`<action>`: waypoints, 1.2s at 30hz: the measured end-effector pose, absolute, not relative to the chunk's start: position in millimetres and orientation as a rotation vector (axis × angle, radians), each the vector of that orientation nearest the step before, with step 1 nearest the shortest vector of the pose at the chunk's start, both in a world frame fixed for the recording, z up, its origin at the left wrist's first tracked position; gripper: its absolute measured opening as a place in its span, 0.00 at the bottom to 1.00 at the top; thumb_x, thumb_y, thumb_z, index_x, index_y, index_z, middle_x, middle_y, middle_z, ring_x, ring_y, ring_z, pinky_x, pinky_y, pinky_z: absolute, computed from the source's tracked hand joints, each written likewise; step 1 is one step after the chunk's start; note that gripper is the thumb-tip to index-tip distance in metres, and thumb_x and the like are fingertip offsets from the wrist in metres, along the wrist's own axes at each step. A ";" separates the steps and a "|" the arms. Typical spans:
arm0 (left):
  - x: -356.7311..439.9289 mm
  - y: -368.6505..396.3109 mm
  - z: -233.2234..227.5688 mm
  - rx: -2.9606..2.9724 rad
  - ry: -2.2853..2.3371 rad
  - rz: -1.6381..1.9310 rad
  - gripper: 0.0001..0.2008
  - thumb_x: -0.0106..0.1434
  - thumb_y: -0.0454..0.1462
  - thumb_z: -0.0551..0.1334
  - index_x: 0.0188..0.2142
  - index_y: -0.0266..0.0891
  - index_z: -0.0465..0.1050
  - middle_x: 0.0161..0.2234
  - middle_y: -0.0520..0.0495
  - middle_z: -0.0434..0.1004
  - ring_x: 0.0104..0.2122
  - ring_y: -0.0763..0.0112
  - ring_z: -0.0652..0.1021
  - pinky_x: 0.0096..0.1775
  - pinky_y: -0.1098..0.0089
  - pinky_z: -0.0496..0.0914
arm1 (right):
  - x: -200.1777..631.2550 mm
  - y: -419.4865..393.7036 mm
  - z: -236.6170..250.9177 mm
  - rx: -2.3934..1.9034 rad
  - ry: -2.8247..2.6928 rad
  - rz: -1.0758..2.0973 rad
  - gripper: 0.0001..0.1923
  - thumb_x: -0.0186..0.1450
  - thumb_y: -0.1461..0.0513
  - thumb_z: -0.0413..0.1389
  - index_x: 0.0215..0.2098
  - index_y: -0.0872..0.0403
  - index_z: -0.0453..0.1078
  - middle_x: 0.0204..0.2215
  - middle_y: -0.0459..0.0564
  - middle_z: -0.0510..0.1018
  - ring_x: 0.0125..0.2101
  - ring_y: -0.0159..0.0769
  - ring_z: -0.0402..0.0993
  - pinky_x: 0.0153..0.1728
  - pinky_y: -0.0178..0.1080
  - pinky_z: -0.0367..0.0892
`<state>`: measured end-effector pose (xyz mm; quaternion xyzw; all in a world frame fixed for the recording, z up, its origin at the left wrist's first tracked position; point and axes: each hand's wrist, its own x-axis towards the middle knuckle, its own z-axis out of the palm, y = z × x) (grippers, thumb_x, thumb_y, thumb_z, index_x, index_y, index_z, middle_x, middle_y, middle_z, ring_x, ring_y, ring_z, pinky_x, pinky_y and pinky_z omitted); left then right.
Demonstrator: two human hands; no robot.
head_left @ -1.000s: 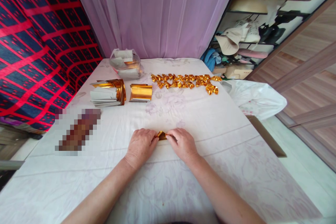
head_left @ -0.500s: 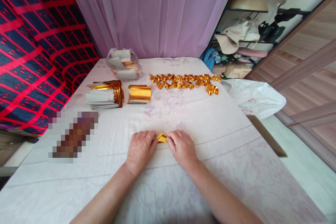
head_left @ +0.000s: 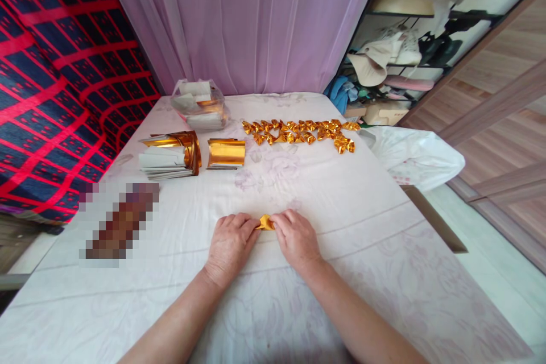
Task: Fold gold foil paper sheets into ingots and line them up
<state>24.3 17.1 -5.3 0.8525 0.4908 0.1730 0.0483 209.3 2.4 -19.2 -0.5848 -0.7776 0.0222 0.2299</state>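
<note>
A small folded gold foil piece (head_left: 265, 222) lies on the white cloth-covered table (head_left: 341, 193), pinched between both hands. My left hand (head_left: 230, 244) grips its left end with the fingertips. My right hand (head_left: 296, 239) grips its right end. Further back, a row of several finished gold folded pieces (head_left: 298, 132) lies across the table. A stack of gold sheets (head_left: 227, 153) and a stack of white-backed gold sheets (head_left: 170, 156) sit at the back left.
A clear plastic bag of paper sheets (head_left: 199, 104) stands at the table's far end. A white plastic bag (head_left: 413, 156) hangs off the right edge. A blurred dark object (head_left: 119, 222) lies at the left. A purple curtain (head_left: 256, 17) hangs behind.
My hands have stayed in place, working the gold piece between the fingertips; its shape has changed from a raised fold to a flatter one. The view shifted slightly.
</note>
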 end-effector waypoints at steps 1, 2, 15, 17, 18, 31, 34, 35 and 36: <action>25.0 17.8 -5.1 2.585 1.498 0.527 0.10 0.68 0.41 0.57 0.41 0.44 0.77 0.38 0.47 0.77 0.36 0.64 0.75 0.39 0.62 0.66 | 209.4 2.5 -19.5 -1.610 -2.137 0.066 0.09 0.68 0.65 0.51 0.40 0.50 0.73 0.31 0.49 0.74 0.33 0.36 0.69 0.34 0.38 0.60; 25.7 18.7 -5.0 2.568 1.502 0.526 0.10 0.68 0.41 0.57 0.40 0.44 0.77 0.37 0.47 0.78 0.36 0.64 0.75 0.39 0.62 0.66 | 209.6 2.7 -19.8 -1.611 -2.135 0.071 0.09 0.68 0.65 0.51 0.40 0.50 0.73 0.31 0.49 0.74 0.33 0.36 0.69 0.34 0.37 0.60; 26.7 12.1 -2.9 2.523 1.491 0.496 0.08 0.67 0.39 0.58 0.39 0.45 0.77 0.33 0.48 0.79 0.35 0.63 0.75 0.40 0.62 0.65 | 211.1 1.1 -16.2 -1.542 -2.096 0.176 0.08 0.69 0.62 0.52 0.37 0.51 0.74 0.32 0.48 0.74 0.35 0.35 0.71 0.37 0.37 0.62; 26.9 7.6 -3.9 2.516 1.465 0.498 0.08 0.67 0.39 0.58 0.39 0.44 0.77 0.33 0.49 0.79 0.35 0.64 0.75 0.40 0.61 0.65 | 213.1 -0.9 -16.1 -1.512 -2.099 0.195 0.07 0.68 0.63 0.53 0.37 0.51 0.74 0.33 0.48 0.74 0.36 0.35 0.71 0.38 0.37 0.63; 27.1 5.7 -4.6 2.510 1.452 0.501 0.08 0.67 0.39 0.58 0.39 0.44 0.77 0.33 0.49 0.79 0.35 0.64 0.75 0.41 0.61 0.65 | 213.7 -1.9 -15.9 -1.508 -2.099 0.199 0.06 0.67 0.63 0.54 0.37 0.51 0.74 0.33 0.48 0.74 0.36 0.35 0.70 0.39 0.37 0.63; 31.9 4.3 -0.7 2.572 1.464 0.330 0.14 0.67 0.37 0.58 0.50 0.46 0.74 0.36 0.47 0.76 0.38 0.61 0.73 0.42 0.59 0.66 | 213.5 0.1 -16.5 -1.562 -2.044 0.316 0.03 0.64 0.63 0.57 0.35 0.51 0.73 0.33 0.47 0.75 0.36 0.36 0.71 0.39 0.37 0.63; 32.3 4.2 -1.0 2.551 1.476 0.327 0.14 0.66 0.37 0.58 0.51 0.46 0.74 0.36 0.47 0.76 0.38 0.61 0.73 0.42 0.59 0.66 | 218.0 2.3 -18.1 -1.514 -2.036 0.376 0.06 0.65 0.65 0.54 0.36 0.51 0.74 0.33 0.48 0.76 0.36 0.35 0.71 0.39 0.36 0.63; 32.2 4.3 -1.4 2.542 1.479 0.331 0.14 0.66 0.37 0.58 0.51 0.47 0.74 0.36 0.47 0.75 0.38 0.61 0.73 0.42 0.59 0.66 | 219.5 3.1 -18.6 -1.501 -2.035 0.389 0.08 0.66 0.66 0.53 0.36 0.51 0.74 0.33 0.48 0.76 0.36 0.35 0.71 0.39 0.36 0.64; 32.0 4.4 -1.9 2.534 1.481 0.332 0.15 0.66 0.37 0.58 0.51 0.47 0.74 0.37 0.47 0.75 0.38 0.61 0.73 0.42 0.59 0.65 | 220.7 3.7 -19.2 -1.492 -2.034 0.400 0.09 0.66 0.67 0.52 0.37 0.51 0.74 0.33 0.48 0.76 0.36 0.35 0.72 0.38 0.36 0.64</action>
